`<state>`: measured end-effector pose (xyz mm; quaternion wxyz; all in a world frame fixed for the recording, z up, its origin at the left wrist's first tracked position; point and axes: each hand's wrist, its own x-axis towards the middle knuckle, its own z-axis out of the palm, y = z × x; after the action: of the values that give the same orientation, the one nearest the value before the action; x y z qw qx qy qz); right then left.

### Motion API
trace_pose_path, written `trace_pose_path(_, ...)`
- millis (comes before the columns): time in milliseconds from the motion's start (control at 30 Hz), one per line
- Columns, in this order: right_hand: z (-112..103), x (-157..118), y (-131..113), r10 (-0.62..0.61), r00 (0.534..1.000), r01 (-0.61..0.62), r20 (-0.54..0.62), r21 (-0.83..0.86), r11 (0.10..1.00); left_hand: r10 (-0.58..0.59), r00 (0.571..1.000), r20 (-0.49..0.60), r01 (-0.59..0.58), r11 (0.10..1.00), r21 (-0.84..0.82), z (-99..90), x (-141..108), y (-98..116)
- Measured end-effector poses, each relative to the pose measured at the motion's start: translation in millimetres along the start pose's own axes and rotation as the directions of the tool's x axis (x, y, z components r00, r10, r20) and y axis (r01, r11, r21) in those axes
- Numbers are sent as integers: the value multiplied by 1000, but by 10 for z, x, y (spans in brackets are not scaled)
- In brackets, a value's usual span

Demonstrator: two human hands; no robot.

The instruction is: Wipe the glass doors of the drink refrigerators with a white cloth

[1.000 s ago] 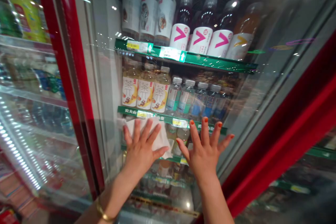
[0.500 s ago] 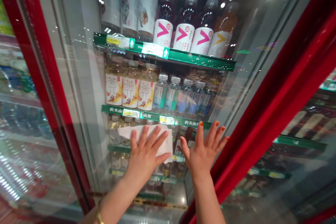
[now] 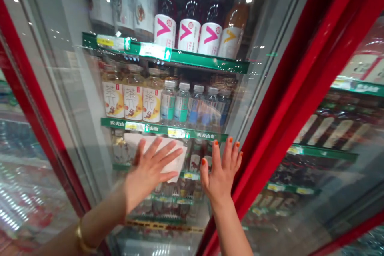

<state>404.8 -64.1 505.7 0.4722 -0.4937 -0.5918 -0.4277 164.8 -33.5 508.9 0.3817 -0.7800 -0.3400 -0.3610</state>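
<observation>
My left hand (image 3: 147,172) lies with spread fingers over a thin white sheet (image 3: 172,164) of paper or cloth, against the glass door (image 3: 177,106) of a drinks fridge. It is palm-forward, and a gold-coloured bangle (image 3: 81,237) circles the wrist. My right hand (image 3: 220,168), with orange-red nails, has its fingers apart on or close to the same glass, just left of the red door frame (image 3: 288,100). Nothing is in it. Behind the pane, bottles with yellow-and-white labels (image 3: 132,100) stand above the sheet.
Several bottles with white labels and a pink mark (image 3: 189,36) fill the upper shelf, above a green shelf edge (image 3: 207,59) with price tags. Another fridge section with shelved bottles (image 3: 339,130) is at the right. A second red frame (image 3: 39,116) runs down the left side.
The view has shifted, so the fridge sits further left in the picture. My left hand has moved slightly left and turned, fingers pointing more to the right. My right hand stays spread beside the frame.
</observation>
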Motion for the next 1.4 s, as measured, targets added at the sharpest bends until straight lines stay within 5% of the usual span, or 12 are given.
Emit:
trace_pose_path(133, 105, -117, 29, -45, 997, 42, -55, -66, 997, -151, 986, -69, 154, 987, 37, -166, 245, -358)
trace_pose_path(300, 125, -167, 75, -61, 997, 61, -54, -3, 998, -158, 986, -59, 154, 985, -72, -125, 905, 136)
trace_pose_path(400, 103, -174, 100, -77, 995, 79, -65, 28, 996, 29, 998, 62, -20, 990, -141, 17, 617, 345)
trace_pose_path(467, 104, -170, 89, -77, 996, 78, -53, 17, 997, 95, 991, 98, -83, 990, -113, 26, 310, 182)
trace_pose_path(567, 132, -150, 45, -61, 998, 59, -36, -42, 997, -49, 999, 16, 49, 999, 2, -112, 170, -330)
trace_pose_path(667, 154, -133, 18, -49, 997, 44, -53, -95, 995, -251, 959, -133, 259, 965, 46, -247, 438, -536)
trace_pose_path(800, 135, -132, 31, -58, 996, 52, -65, -92, 994, -217, 969, -116, 229, 967, 110, -95, 417, 20)
trace_pose_path(933, 155, -144, 59, -61, 995, 56, -75, -67, 996, -173, 984, -40, 176, 981, 86, 243, -448, 331)
trace_pose_path(1033, 202, -193, 71, -57, 994, 50, -90, -73, 996, -492, 867, -80, 498, 862, 99, 229, -867, -33)
trace_pose_path(1167, 244, -287, 109, -20, 998, 14, -63, -92, 996, -707, 689, -157, 719, 694, 30, 36, -500, -441)
trace_pose_path(1267, 247, -329, 147, -20, 999, 17, -35, -97, 995, -607, 790, -82, 611, 790, 36, 56, -290, -302)
trace_pose_path(1400, 241, -337, 166, -26, 999, 23, -31, -83, 996, -483, 875, 30, 480, 874, 80, 158, -822, -93)
